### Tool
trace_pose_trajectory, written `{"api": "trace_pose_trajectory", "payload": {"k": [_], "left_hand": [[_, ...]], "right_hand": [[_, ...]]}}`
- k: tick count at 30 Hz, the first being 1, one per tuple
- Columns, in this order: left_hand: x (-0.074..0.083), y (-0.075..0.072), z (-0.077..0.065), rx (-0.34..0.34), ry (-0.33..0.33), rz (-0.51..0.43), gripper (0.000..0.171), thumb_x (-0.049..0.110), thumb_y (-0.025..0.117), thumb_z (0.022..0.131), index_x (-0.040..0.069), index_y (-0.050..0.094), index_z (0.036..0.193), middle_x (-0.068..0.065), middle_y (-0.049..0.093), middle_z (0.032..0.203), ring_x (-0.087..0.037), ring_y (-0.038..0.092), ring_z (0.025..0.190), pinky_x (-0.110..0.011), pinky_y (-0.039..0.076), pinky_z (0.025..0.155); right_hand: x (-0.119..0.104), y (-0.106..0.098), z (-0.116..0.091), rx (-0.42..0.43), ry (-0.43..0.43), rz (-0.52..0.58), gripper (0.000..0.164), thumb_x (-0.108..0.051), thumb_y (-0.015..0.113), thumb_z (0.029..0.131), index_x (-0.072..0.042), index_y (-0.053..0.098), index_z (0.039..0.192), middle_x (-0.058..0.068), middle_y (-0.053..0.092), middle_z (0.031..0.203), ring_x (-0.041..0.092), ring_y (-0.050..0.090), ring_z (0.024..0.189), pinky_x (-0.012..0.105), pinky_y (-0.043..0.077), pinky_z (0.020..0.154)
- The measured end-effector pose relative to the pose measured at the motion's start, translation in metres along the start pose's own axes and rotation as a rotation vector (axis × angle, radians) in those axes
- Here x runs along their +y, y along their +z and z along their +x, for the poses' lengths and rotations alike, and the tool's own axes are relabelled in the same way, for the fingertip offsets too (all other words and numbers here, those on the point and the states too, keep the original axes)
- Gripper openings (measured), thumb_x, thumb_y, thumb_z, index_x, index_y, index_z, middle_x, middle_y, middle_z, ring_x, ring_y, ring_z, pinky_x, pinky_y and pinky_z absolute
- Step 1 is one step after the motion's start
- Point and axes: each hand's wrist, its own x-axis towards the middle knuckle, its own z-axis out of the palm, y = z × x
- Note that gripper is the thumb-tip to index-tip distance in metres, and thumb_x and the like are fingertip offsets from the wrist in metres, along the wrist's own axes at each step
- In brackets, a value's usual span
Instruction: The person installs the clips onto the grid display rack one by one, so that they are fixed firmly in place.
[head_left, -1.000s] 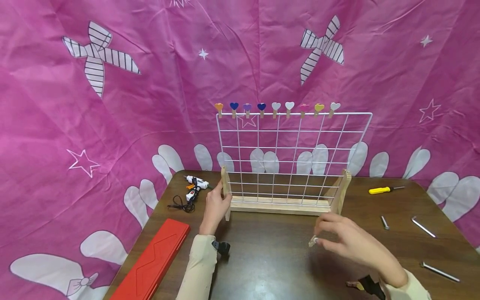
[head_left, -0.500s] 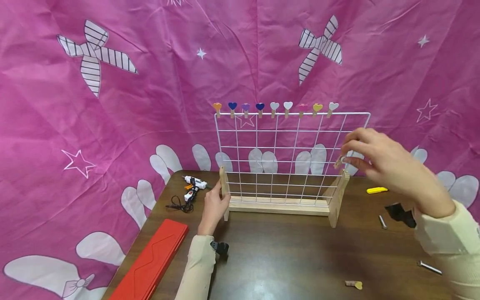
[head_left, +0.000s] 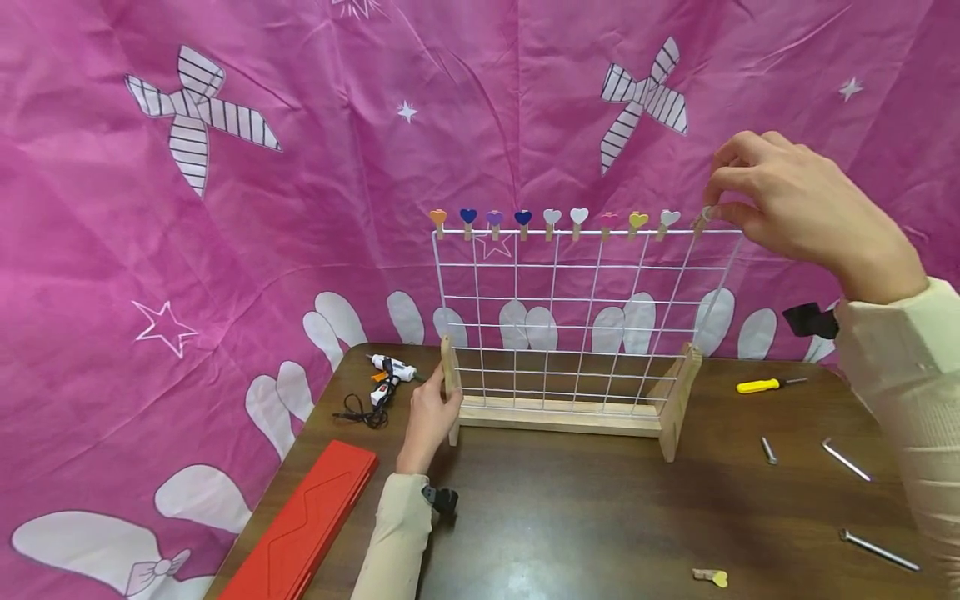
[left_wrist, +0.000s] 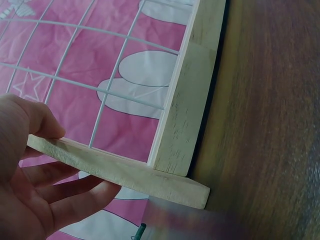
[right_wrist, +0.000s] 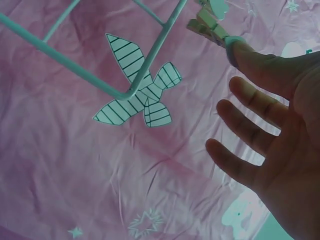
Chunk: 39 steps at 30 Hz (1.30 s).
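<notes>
A white wire grid (head_left: 553, 298) stands upright in a wooden stand (head_left: 558, 419). Heart-topped mini clothespins, several in a row, sit along its top wire, among them an orange one (head_left: 438, 218) and a yellow one (head_left: 638, 222). My right hand (head_left: 813, 208) pinches a clothespin (head_left: 701, 220) with a pale heart at the top wire, right of the row. Whether its jaws are around the wire, I cannot tell. Low on the left, my left hand (head_left: 431, 421) grips the stand's wooden side piece (left_wrist: 115, 167), thumb on one face and fingers on the other.
A clothespin with a yellow heart (head_left: 711, 577) lies on the table's front part. Right of the stand lie a yellow screwdriver (head_left: 759, 386), a bolt (head_left: 768, 451), a hex key (head_left: 847, 461) and a metal rod (head_left: 879, 550). Leftward are a glue gun (head_left: 393, 367) and a red case (head_left: 307, 521).
My right hand has risen from low before the stand to the grid's top wire, carrying the clothespin. My left hand stays on the side piece.
</notes>
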Motion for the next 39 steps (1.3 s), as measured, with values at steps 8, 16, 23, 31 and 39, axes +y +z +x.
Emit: {"api": "trace_pose_trajectory", "payload": {"k": [8,16,23,31,39], "left_hand": [[-0.002,0.001,0.001,-0.005,-0.011,0.011,0.049,0.014,0.058,0.083,0.013,0.051,0.131,-0.011,0.066,0.084,-0.016,0.058,0.064,-0.032,0.049,0.055],[-0.001,0.003,0.0,0.01,0.007,0.004,0.052,0.012,0.059,0.082,0.012,0.05,0.133,-0.013,0.067,0.086,-0.017,0.059,0.066,-0.034,0.049,0.058],[-0.001,0.002,0.001,0.0,0.002,-0.005,0.053,0.013,0.058,0.082,0.01,0.048,0.134,-0.017,0.067,0.091,-0.02,0.061,0.068,-0.035,0.051,0.058],[-0.001,0.002,0.001,-0.003,-0.007,-0.004,0.053,0.014,0.058,0.083,0.013,0.047,0.135,-0.015,0.067,0.091,-0.018,0.06,0.066,-0.034,0.049,0.055],[-0.002,0.0,0.002,-0.004,0.017,-0.002,0.054,0.012,0.058,0.083,0.011,0.047,0.135,-0.015,0.067,0.087,-0.018,0.06,0.065,-0.033,0.049,0.055]], "right_hand": [[0.009,0.008,0.006,-0.093,0.036,0.01,0.015,0.003,0.062,0.075,-0.011,0.066,0.075,0.009,0.052,0.101,0.032,0.043,0.089,0.047,0.031,0.07],[0.006,0.008,-0.003,-0.169,0.144,0.062,0.017,-0.001,0.064,0.079,-0.009,0.064,0.094,0.013,0.048,0.105,0.035,0.041,0.096,0.053,0.032,0.074],[-0.009,0.008,-0.026,-0.034,0.156,0.066,0.038,0.0,0.066,0.075,-0.001,0.056,0.112,0.022,0.048,0.106,0.043,0.042,0.093,0.056,0.03,0.074],[-0.038,0.018,-0.08,0.065,0.047,0.128,0.035,-0.011,0.067,0.076,-0.001,0.059,0.109,0.016,0.053,0.103,0.03,0.046,0.088,0.042,0.029,0.069],[-0.061,0.045,-0.147,0.045,0.122,0.225,0.037,-0.008,0.073,0.072,-0.011,0.063,0.107,-0.002,0.054,0.105,0.01,0.045,0.091,0.018,0.03,0.082]]}}
